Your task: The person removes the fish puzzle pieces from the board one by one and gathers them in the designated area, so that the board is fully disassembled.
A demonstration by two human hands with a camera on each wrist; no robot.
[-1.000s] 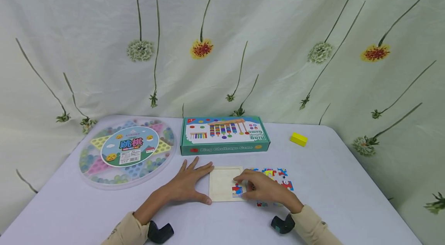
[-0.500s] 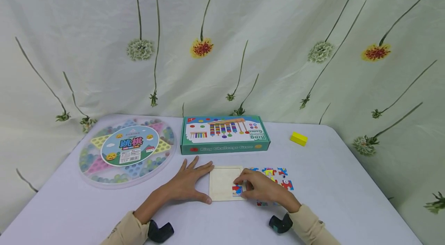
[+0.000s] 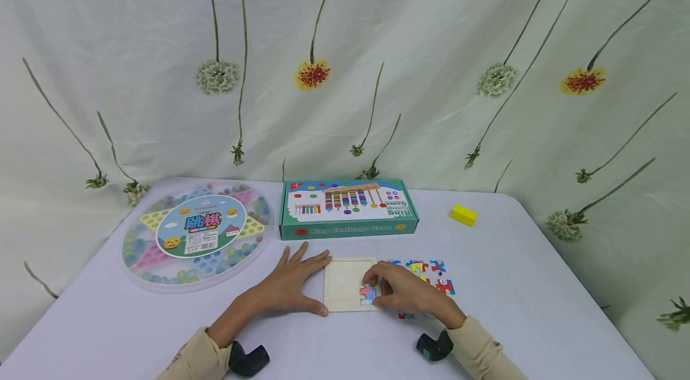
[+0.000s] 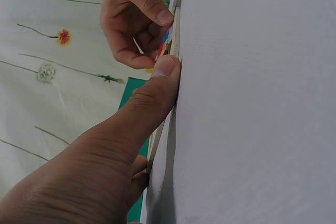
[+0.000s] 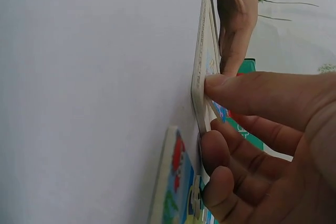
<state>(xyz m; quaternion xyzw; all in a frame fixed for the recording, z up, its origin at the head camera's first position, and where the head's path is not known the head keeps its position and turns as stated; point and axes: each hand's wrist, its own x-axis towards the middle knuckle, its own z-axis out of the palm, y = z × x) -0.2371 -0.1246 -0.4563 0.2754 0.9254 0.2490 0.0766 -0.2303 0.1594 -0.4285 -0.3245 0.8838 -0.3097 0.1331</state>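
A square wooden puzzle tray [image 3: 341,285] lies flat on the white table between my hands. My left hand [image 3: 288,287] is spread out, its thumb [image 4: 165,69] and fingers touching the tray's left side. Over the tray's right edge, my right hand [image 3: 406,290] pinches a small colourful jigsaw piece [image 3: 367,294] between thumb and fingers. This piece is at the lower right corner of the tray. In the right wrist view the held piece [image 5: 220,112] is tilted against the tray rim [image 5: 199,72], partly hidden by the thumb.
Several loose jigsaw pieces [image 3: 445,287] lie right of the tray, partly under my right hand. Behind stands a green game box [image 3: 349,230]. A round Chinese checkers set [image 3: 202,272] is at the left, and a yellow block [image 3: 463,216] at the back right.
The piece at the tray's corner has tilted and now looks paler. My right hand has shifted very slightly left; my left hand has stayed in place.
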